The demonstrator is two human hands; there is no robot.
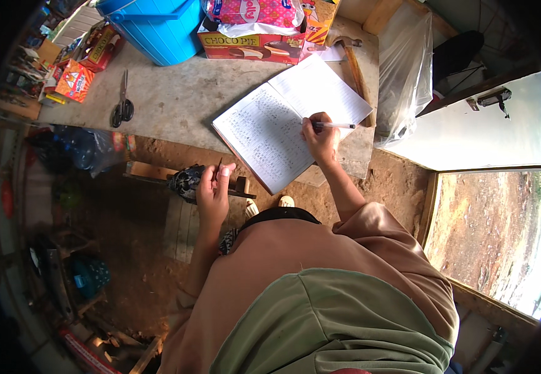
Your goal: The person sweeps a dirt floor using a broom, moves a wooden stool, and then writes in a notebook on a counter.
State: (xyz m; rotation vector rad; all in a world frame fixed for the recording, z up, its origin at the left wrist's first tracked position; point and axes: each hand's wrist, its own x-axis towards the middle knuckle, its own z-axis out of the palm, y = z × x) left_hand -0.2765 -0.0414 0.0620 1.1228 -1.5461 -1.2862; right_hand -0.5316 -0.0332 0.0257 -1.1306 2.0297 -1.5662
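An open notebook lies aslant at the right part of the table, its left page filled with handwriting and its right page ruled and bright. On its right page rests my right hand, fingers closed around a pen with a clear barrel. My left hand is held low, off the table's front edge and left of the notebook's lower corner. Its fingers are pinched together, with a thin dark tip showing above them; what it belongs to is unclear. Right beside that hand is a dark patterned bundle.
Black-handled scissors lie on the worn table. Behind stand a blue bucket, a red snack box and a pink packet. A hammer lies beside the notebook. Below is a wooden bench; right, an open doorway.
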